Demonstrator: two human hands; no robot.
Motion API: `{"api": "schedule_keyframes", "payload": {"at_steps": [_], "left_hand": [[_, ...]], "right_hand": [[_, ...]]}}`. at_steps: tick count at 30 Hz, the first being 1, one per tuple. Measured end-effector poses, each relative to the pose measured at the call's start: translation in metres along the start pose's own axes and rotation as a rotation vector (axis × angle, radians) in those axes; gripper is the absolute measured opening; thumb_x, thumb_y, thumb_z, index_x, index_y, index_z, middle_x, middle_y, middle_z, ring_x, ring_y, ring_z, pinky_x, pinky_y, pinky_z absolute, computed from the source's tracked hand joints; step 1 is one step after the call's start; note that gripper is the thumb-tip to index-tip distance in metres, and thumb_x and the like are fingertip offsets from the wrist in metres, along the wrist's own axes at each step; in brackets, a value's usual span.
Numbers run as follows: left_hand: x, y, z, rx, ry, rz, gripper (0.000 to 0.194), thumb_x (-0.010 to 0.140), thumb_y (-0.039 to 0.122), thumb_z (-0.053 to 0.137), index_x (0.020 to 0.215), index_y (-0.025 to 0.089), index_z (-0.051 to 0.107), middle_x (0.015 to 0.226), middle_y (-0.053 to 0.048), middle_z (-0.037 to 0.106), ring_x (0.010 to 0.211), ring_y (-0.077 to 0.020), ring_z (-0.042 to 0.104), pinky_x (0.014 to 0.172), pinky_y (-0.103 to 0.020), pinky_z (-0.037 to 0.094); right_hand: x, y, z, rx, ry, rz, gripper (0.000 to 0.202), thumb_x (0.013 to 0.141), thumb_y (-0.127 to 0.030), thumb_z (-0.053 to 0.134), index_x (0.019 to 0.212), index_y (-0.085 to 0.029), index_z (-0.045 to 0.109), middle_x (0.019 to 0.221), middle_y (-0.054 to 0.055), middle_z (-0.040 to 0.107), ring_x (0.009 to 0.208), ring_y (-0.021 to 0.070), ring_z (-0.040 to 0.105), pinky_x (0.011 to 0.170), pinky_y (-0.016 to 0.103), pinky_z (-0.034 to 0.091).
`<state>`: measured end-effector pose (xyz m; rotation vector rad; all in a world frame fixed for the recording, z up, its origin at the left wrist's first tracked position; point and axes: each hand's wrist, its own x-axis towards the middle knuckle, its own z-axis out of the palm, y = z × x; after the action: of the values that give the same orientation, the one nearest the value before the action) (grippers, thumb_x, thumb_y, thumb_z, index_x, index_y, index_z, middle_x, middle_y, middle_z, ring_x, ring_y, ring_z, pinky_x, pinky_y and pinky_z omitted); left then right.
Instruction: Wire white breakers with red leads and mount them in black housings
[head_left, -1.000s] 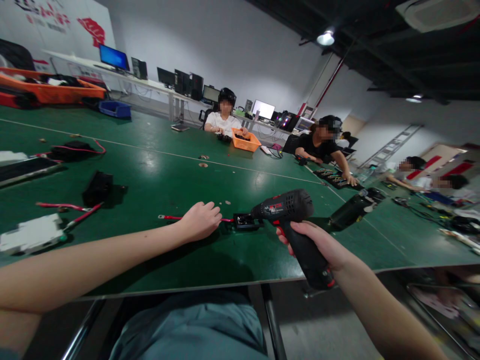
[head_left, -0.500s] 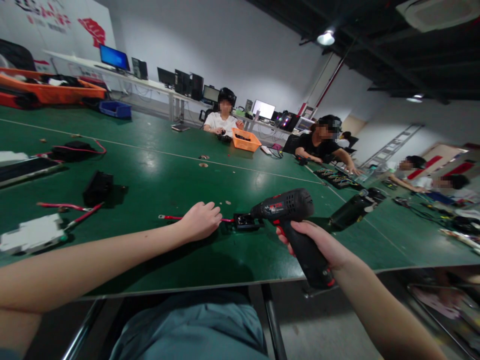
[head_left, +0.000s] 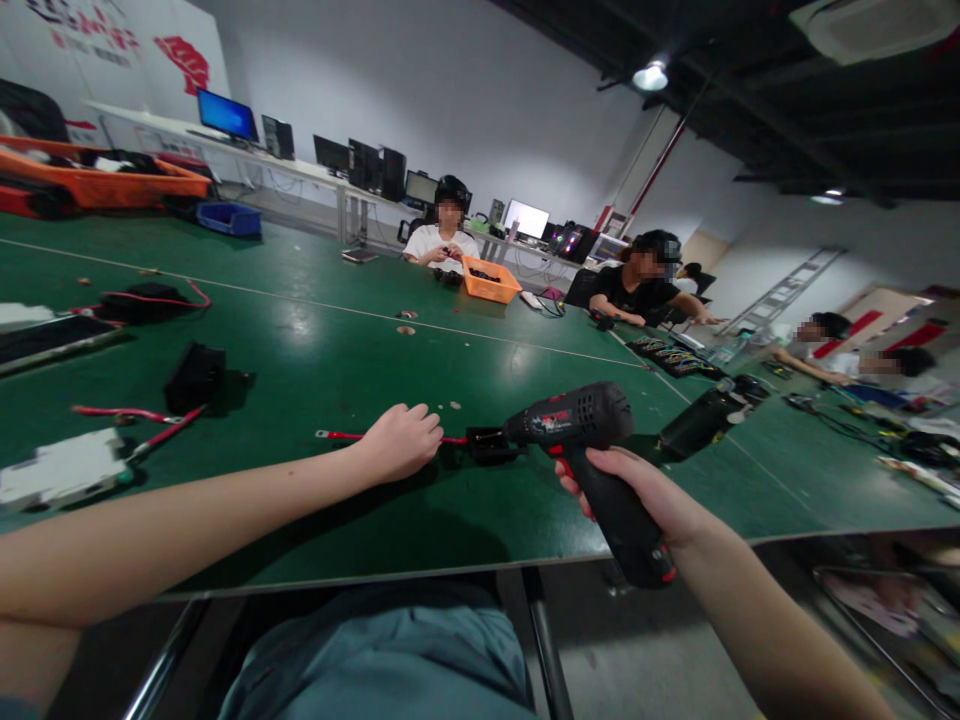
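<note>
The right hand (head_left: 645,492) is wrapped tight around the grip of a black and red power screwdriver (head_left: 592,450), its nose levelled at a small black part (head_left: 489,443) lying on the green table (head_left: 315,340). Compared with half a second ago the tool has sunk a touch and drifted rightward, the handle's foot now lower over the table edge; the nose seems to meet the part, though I cannot tell for sure. The left hand (head_left: 400,441) has not moved: loosely curled, knuckles up, it presses down on a red cable (head_left: 339,435) just beside that part. Across the table, a seated person in white (head_left: 444,240) has both hands raised near an orange bin (head_left: 490,280).
</note>
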<state>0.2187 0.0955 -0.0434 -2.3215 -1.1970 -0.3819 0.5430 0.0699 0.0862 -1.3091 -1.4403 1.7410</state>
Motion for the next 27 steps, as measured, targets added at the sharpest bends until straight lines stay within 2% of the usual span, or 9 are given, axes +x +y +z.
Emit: {"api": "schedule_keyframes", "payload": {"at_steps": [16,27], "left_hand": [[0.001,0.0,-0.004,-0.014,-0.022,-0.012,0.024,0.096,0.027,0.05,0.085,0.015,0.067,0.084,-0.011,0.063,0.08,-0.0223,0.054,0.06,-0.032,0.03],[0.001,0.002,-0.005,-0.023,-0.028,-0.025,0.024,0.095,0.024,0.049,0.082,0.015,0.066,0.082,-0.01,0.064,0.078,-0.022,0.055,0.059,-0.031,0.03]], "right_hand": [[-0.011,-0.007,0.004,-0.01,0.034,0.056,0.039,0.076,-0.047,0.076,0.09,-0.01,0.073,0.078,0.009,0.071,0.056,0.0116,0.063,0.051,0.019,0.052],[-0.002,-0.015,0.014,-0.032,0.023,0.009,0.04,0.073,-0.048,0.078,0.089,-0.011,0.072,0.079,0.008,0.071,0.057,0.0114,0.062,0.051,0.021,0.05]]}}
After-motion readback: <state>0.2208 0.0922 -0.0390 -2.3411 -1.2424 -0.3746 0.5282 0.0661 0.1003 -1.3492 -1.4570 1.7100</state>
